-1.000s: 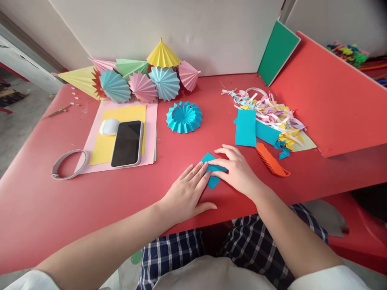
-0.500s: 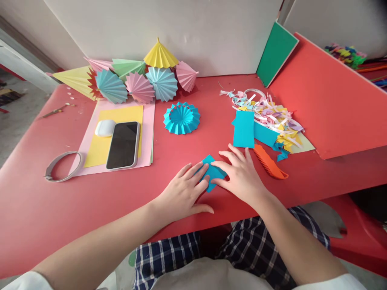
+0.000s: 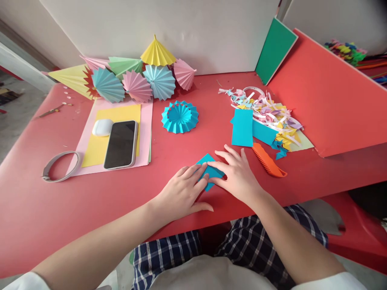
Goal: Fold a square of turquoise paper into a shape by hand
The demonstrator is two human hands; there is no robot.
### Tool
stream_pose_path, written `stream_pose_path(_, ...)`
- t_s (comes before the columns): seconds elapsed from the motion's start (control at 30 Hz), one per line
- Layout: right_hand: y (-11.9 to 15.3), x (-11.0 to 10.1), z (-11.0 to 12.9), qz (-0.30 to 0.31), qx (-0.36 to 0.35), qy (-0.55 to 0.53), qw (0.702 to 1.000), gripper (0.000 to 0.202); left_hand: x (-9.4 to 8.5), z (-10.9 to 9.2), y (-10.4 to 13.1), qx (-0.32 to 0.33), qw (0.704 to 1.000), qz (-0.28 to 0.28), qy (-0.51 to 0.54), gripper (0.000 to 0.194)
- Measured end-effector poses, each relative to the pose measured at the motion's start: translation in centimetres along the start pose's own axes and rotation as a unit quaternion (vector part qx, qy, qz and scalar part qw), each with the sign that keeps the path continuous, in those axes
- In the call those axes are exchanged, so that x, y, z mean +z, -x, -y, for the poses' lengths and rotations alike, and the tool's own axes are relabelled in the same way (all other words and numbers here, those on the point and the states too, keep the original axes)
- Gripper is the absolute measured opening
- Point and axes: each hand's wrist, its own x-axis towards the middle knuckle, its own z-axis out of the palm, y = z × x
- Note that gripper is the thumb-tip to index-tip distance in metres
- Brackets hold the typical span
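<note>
A small blue paper square [image 3: 215, 172] lies turned like a diamond on the red table [image 3: 99, 201], close to its front edge. My left hand [image 3: 186, 187] rests flat with fingers spread, its fingertips covering the paper's left side. From the right, my right hand [image 3: 237, 171] touches the same paper with thumb and forefinger, the other fingers raised and apart. Beyond the hands sits a pleated blue paper ring [image 3: 180, 117]. To the right are a blue paper rectangle [image 3: 242, 128] and an orange utility knife [image 3: 268, 160] with a toothed edge.
Several folded paper umbrellas [image 3: 159, 82] stand along the back wall. At left, a phone [image 3: 120, 144] and a white case [image 3: 102, 127] lie on yellow and pink sheets, beside a grey strap [image 3: 48, 169]. Paper scraps [image 3: 266, 108] are heaped before a red board [image 3: 329, 100].
My right hand's fingers have shifted slightly left over the blue paper, nearer the left fingertips. The whole view has drifted a little; the other things lie as before.
</note>
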Motion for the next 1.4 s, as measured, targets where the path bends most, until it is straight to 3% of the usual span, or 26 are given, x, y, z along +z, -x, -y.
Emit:
stream_pose_path(0.4,0.4,-1.0,0.4,0.014,0.038,0.059,0.997,0.042,-0.2,0.0,-0.1,-0.004,1.000,0.009,-0.005,0.076)
stream_pose_path(0.67,0.5,-1.3,0.7,0.018,0.050,0.076,0.996,0.041,-0.6,-0.2,-0.3,-0.022,0.999,0.014,-0.026,0.063)
stream_pose_path(1.17,-0.1,-0.7,1.1,0.032,0.030,0.038,0.998,0.033,-0.9,-0.2,-0.4,-0.048,0.999,0.012,-0.011,0.058)
stream_pose_path(1.4,-0.1,-0.8,1.1,0.022,0.052,0.039,0.998,0.036,-1.7,-0.3,0.0,-0.070,0.997,-0.033,-0.030,0.051)
